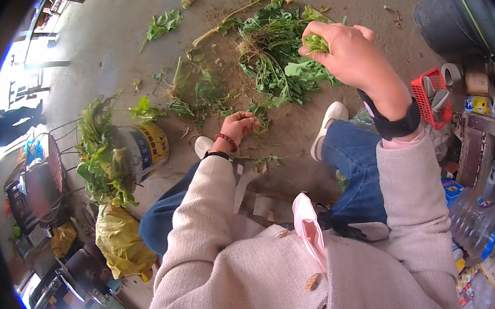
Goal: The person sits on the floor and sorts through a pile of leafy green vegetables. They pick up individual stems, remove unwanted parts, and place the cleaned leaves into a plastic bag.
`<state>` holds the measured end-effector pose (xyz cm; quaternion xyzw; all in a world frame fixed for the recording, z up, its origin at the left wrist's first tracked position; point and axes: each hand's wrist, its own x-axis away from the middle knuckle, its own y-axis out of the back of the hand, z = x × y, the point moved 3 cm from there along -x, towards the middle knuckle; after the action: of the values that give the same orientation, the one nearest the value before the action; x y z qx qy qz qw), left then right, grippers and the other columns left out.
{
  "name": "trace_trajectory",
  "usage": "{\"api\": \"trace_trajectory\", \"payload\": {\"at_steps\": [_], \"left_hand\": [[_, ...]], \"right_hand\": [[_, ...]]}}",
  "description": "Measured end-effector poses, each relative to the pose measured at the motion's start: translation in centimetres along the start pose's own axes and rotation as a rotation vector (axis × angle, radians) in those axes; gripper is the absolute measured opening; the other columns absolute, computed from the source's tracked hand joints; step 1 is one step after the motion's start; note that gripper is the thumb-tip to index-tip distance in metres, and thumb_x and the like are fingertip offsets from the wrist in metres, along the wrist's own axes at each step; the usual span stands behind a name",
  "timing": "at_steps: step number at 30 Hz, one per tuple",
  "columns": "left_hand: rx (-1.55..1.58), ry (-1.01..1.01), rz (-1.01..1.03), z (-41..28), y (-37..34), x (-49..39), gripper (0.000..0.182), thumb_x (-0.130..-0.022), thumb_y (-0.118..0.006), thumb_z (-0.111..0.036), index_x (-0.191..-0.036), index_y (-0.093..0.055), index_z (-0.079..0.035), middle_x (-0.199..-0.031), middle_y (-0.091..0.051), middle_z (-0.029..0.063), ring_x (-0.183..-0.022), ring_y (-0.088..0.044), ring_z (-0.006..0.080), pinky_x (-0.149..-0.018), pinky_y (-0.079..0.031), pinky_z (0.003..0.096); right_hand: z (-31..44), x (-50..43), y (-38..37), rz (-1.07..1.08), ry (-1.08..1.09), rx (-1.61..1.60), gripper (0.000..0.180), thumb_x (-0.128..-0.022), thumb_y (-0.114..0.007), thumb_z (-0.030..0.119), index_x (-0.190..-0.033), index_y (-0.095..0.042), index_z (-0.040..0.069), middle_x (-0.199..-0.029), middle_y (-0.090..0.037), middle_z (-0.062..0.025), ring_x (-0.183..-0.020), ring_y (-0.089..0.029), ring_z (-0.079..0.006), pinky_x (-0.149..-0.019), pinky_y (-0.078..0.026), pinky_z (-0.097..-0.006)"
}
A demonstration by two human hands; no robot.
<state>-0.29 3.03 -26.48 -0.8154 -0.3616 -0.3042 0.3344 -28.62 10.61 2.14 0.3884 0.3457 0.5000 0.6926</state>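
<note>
My right hand (347,53) is raised over the floor with its fingers closed round a bunch of green stems (317,43); most of the bunch is hidden behind the hand. Below it lies a heap of leafy greens (277,44) with stringy roots and soil. Lower and to the left, my left hand (239,127) has its fingertips drawn together beside a small leafy sprig (263,118). I cannot tell whether those fingers grip the sprig. Loose stalks and wilted leaves (205,89) are scattered between the heap and my left hand.
To the left stands a printed bucket (150,143) topped with leafy greens (102,155), near a yellow sack (121,238). A dark bucket (444,19), a red plastic basket (421,97) holding shoes and a clear plastic jug (472,217) are on the right. A torn leaf (164,24) lies farther off.
</note>
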Motion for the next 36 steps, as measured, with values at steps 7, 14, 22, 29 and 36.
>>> {"api": "trace_trajectory", "payload": {"at_steps": [7,14,22,29,36], "left_hand": [[-0.738,0.167,0.102,-1.7,1.8,1.3,0.014,-0.085,-0.063,-0.010,-0.096,-0.063,-0.002,-0.085,-0.068,0.0068,-0.076,-0.066,0.0179,-0.068,-0.054,0.0315],[-1.443,-0.300,-0.182,-4.0,1.1,-4.5,0.027,-0.082,-0.057,-0.028,-0.093,-0.069,-0.005,-0.089,-0.066,0.0206,-0.084,-0.063,0.0398,-0.074,-0.052,0.0425],[-1.482,-0.579,-0.238,-7.6,-3.7,-13.3,0.017,-0.085,-0.053,-0.014,-0.091,-0.067,-0.007,-0.101,-0.065,0.0127,-0.096,-0.061,0.0341,-0.083,-0.051,0.0423],[-1.758,-0.653,-0.258,-10.3,-8.5,-20.1,0.028,-0.089,-0.052,-0.016,-0.114,-0.063,-0.012,-0.122,-0.059,0.0039,-0.117,-0.050,0.0269,-0.098,-0.041,0.0414],[-2.039,-0.614,-0.425,-10.5,-10.1,-21.2,0.023,-0.087,-0.051,-0.019,-0.102,-0.067,-0.013,-0.108,-0.063,0.0029,-0.111,-0.052,0.0244,-0.088,-0.042,0.0463]], "right_hand": [[-0.6,-0.4,1.8,-0.243,0.058,-0.167,0.022,-0.086,-0.069,0.022,-0.095,-0.062,0.004,-0.067,-0.063,-0.0091,-0.058,-0.062,-0.0171,-0.053,-0.046,-0.0287],[-1.1,0.3,3.1,-0.206,-0.147,-0.631,0.016,-0.084,-0.072,0.014,-0.088,-0.063,0.001,-0.064,-0.058,0.0019,-0.056,-0.053,-0.0036,-0.051,-0.043,-0.0202],[-1.5,0.7,3.6,-0.112,-0.291,-0.587,0.017,-0.083,-0.072,0.012,-0.078,-0.060,0.002,-0.057,-0.055,0.0008,-0.049,-0.046,-0.0033,-0.044,-0.035,-0.0224],[-1.5,1.5,3.1,-0.067,-0.405,-0.554,0.015,-0.081,-0.074,0.010,-0.084,-0.060,0.003,-0.061,-0.053,0.0046,-0.056,-0.044,-0.0007,-0.050,-0.034,-0.0192],[-1.4,1.8,2.4,-0.131,-0.247,-0.571,0.016,-0.080,-0.074,0.009,-0.085,-0.060,0.004,-0.062,-0.058,0.0005,-0.054,-0.054,-0.0045,-0.048,-0.040,-0.0233]]}}
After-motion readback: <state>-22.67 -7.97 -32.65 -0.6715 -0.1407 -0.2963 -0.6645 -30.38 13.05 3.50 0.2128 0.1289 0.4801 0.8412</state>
